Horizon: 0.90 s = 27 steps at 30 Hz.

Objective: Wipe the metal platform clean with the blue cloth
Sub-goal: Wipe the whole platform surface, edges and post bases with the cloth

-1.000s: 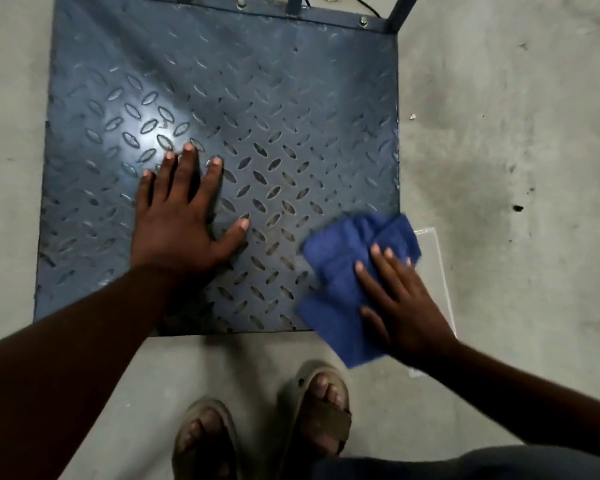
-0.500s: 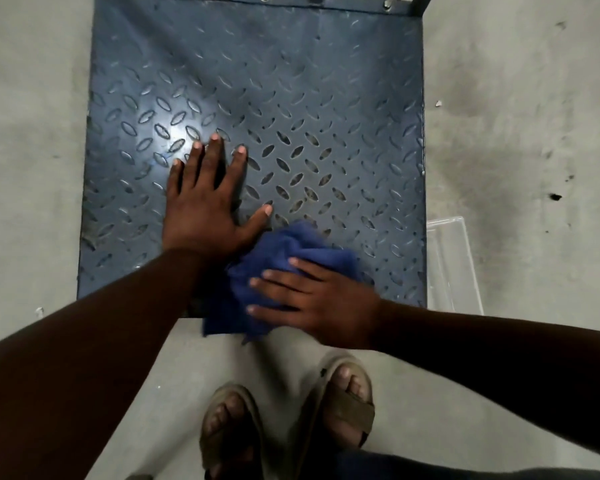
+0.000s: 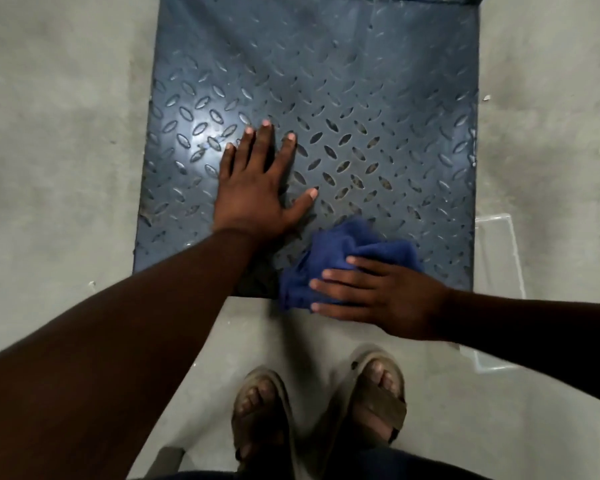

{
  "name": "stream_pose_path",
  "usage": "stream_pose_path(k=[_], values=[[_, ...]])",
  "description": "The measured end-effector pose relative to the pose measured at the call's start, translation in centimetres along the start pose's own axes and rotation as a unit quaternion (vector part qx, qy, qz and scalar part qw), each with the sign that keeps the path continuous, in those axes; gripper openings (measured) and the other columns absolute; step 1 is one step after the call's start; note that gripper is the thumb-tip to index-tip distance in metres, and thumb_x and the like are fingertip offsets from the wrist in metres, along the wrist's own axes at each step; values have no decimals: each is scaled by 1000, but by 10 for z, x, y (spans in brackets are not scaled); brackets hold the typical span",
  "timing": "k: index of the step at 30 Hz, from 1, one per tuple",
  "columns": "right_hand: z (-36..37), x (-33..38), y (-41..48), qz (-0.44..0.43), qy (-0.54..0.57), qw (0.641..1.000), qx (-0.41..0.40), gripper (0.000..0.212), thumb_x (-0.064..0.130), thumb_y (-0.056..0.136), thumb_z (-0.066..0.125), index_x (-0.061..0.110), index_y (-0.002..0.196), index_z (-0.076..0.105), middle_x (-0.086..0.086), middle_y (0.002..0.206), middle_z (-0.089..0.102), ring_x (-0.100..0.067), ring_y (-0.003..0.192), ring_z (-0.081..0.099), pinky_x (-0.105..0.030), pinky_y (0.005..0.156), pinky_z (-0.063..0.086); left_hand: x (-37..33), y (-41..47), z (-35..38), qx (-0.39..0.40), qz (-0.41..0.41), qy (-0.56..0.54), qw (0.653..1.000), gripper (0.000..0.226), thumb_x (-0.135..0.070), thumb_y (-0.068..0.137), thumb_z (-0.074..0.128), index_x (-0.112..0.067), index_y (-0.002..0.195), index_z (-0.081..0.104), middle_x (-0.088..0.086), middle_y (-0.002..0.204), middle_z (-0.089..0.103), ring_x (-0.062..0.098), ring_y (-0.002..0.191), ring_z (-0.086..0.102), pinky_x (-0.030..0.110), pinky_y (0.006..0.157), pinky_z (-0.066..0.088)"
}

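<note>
The blue cloth is bunched at the near edge of the diamond-plate metal platform, partly overhanging the concrete floor, and is pressed down by the right hand, whose fingers are laid straight on top rather than curled round it, presumably so it can be slid over the raised tread. The left hand is planted flat on the plate just beside the cloth, fingers spread wide and holding nothing, apparently as a brace for the stooped reach.
</note>
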State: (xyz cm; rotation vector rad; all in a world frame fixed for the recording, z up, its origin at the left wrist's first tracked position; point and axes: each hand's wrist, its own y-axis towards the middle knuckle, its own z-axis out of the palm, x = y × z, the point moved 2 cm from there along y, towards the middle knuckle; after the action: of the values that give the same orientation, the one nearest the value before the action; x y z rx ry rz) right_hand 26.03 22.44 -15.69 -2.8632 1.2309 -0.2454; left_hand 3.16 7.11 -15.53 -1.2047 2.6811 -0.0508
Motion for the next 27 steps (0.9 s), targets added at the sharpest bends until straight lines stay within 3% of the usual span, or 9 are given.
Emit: stream_pose_path(k=[2,7,9,11,15,18,21,23,27], values=[[1,15,60,-6,32,999,-40,44,18,109,44,20,151,54,-5,170,26,-29,156,31,-48,125,28,0,-2,0,2,2,0,1000,89,-78,96,35,-35,171,16,8,180,7,33,166,8,54,133,7],[21,35,158,105,221,969,46,37,26,105,46,13,130,70,-8,138,67,-26,129,63,-41,107,49,3,-2,-4,6,3,-14,1000,77,-69,104,30,-36,172,11,7,180,3,31,166,1,53,134,0],[35,34,158,112,237,959,104,35,20,103,54,4,131,69,-17,135,66,-35,128,62,-43,109,46,5,-4,-3,9,3,-14,1000,77,-68,105,29,-36,172,10,6,181,2,31,166,1,53,133,0],[23,28,148,84,225,969,52,48,27,104,59,-6,139,60,-24,144,59,-41,137,54,-54,119,37,7,-7,-3,6,5,-18,1000,77,-68,104,28,-35,172,11,7,181,3,32,166,2,55,133,2],[-17,-12,80,11,114,993,-23,65,42,102,51,15,160,41,-3,164,42,-22,154,34,-42,129,17,3,-4,-2,0,17,-8,1000,77,-66,103,29,-33,171,17,10,180,8,35,165,8,57,132,6],[-26,-71,35,173,92,980,-43,72,56,99,49,22,161,38,-2,165,42,-20,154,34,-47,126,21,9,-4,0,2,39,8,999,74,-62,103,33,-31,170,26,15,178,14,42,162,18,59,130,12],[-28,-138,18,419,34,903,-85,73,60,101,38,24,164,30,-4,168,34,-23,156,30,-50,126,22,37,-6,-4,14,168,35,985,73,-66,105,34,-34,170,24,11,179,12,41,163,16,54,131,14],[-34,-167,24,507,16,854,-115,74,61,101,35,22,164,30,-5,170,29,-25,157,27,-50,127,19,50,-3,-10,23,197,42,979,77,-71,105,35,-36,171,20,6,180,9,35,165,12,50,132,13],[-40,-185,82,621,48,772,-127,70,58,105,28,23,165,24,-13,173,19,-32,160,17,-56,127,11,48,-1,-11,11,83,14,996,96,-80,98,37,-24,172,14,8,180,6,28,166,11,47,134,6]])
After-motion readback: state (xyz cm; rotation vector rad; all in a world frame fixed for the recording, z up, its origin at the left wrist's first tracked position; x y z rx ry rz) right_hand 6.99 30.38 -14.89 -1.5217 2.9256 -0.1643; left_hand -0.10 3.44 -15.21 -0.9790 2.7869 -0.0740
